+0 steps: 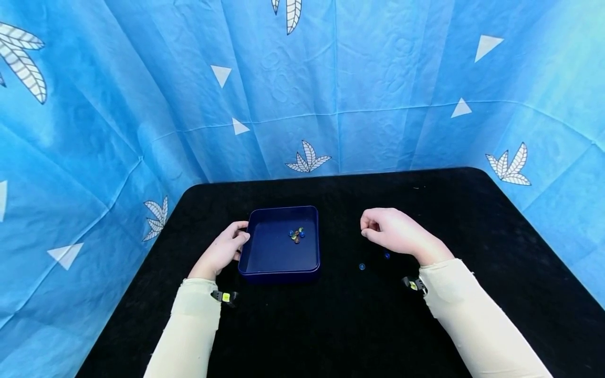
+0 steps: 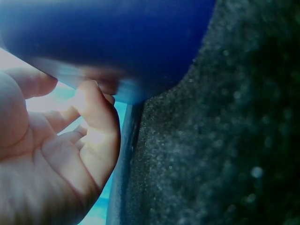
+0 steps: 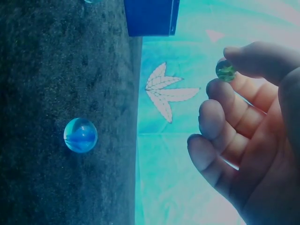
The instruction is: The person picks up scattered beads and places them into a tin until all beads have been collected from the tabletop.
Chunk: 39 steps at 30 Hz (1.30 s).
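Note:
A dark blue square tray (image 1: 283, 273) stands on the black table, with several blue, yellow and amber glass marbles (image 1: 296, 234) grouped on its floor. My left hand (image 1: 227, 247) grips the tray at its left side, thumb at the rim and curled fingers against the outer wall (image 2: 117, 51). To the right of the tray and above the tabletop, my right hand (image 1: 394, 230) pinches a green-swirled marble (image 3: 226, 71) between thumb and index finger. Below that hand, a blue marble (image 1: 362, 266) and a darker blue marble (image 1: 387, 255) lie on the table.
A black cloth-like surface covers the table (image 1: 307, 336), whose far edge runs behind the tray. Blue curtains (image 1: 378, 79) with leaf and triangle prints hang behind and on both sides. Each forearm carries a small wrist camera (image 1: 414, 284).

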{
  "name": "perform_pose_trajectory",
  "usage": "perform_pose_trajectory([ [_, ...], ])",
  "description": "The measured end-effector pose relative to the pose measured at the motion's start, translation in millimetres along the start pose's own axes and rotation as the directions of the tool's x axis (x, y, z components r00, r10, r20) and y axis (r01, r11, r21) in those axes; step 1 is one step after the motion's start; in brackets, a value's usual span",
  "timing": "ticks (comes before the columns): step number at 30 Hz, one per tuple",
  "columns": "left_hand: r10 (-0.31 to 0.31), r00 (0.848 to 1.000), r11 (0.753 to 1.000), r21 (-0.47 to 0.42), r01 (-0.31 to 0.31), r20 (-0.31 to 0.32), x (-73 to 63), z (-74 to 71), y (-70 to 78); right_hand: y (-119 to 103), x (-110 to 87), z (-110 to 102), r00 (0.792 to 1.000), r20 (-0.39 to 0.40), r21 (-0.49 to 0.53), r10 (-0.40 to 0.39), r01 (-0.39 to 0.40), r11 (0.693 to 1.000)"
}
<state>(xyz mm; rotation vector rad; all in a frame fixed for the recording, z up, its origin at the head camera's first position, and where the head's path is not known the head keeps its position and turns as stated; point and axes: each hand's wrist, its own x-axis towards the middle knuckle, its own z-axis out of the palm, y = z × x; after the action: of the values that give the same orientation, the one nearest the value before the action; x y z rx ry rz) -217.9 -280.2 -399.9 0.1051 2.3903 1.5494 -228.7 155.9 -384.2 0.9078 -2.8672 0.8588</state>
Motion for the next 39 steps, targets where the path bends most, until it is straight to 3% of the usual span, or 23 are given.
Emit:
perform_pose_trajectory([
  [3,0.002,1.000,1.000,-0.012,-0.002,0.003,1.8,-0.1,-3.6,-0.3,1.1,0.4,1.000,-0.009,-0.011,-0.012,0.012,1.000],
  [11,0.008,1.000,0.999,-0.034,-0.008,-0.014,18.6,-5.1,-34.6,-8.9,9.0,-0.7,1.000,-0.004,0.012,-0.022,0.022,1.000],
  [15,0.014,1.000,0.999,-0.032,-0.014,-0.025,20.3,-5.4,-39.1,-14.7,16.7,-0.5,1.000,0.010,0.002,-0.021,0.021,1.000],
  [33,0.002,1.000,1.000,-0.016,-0.002,-0.018,20.1,-6.9,-36.4,-53.0,58.4,9.3,0.995,0.015,-0.018,-0.094,0.094,0.995],
  [39,0.005,1.000,1.000,-0.020,-0.005,-0.002,9.2,-1.8,-13.7,-65.0,71.5,10.7,0.990,0.008,0.001,-0.139,0.139,0.990],
])
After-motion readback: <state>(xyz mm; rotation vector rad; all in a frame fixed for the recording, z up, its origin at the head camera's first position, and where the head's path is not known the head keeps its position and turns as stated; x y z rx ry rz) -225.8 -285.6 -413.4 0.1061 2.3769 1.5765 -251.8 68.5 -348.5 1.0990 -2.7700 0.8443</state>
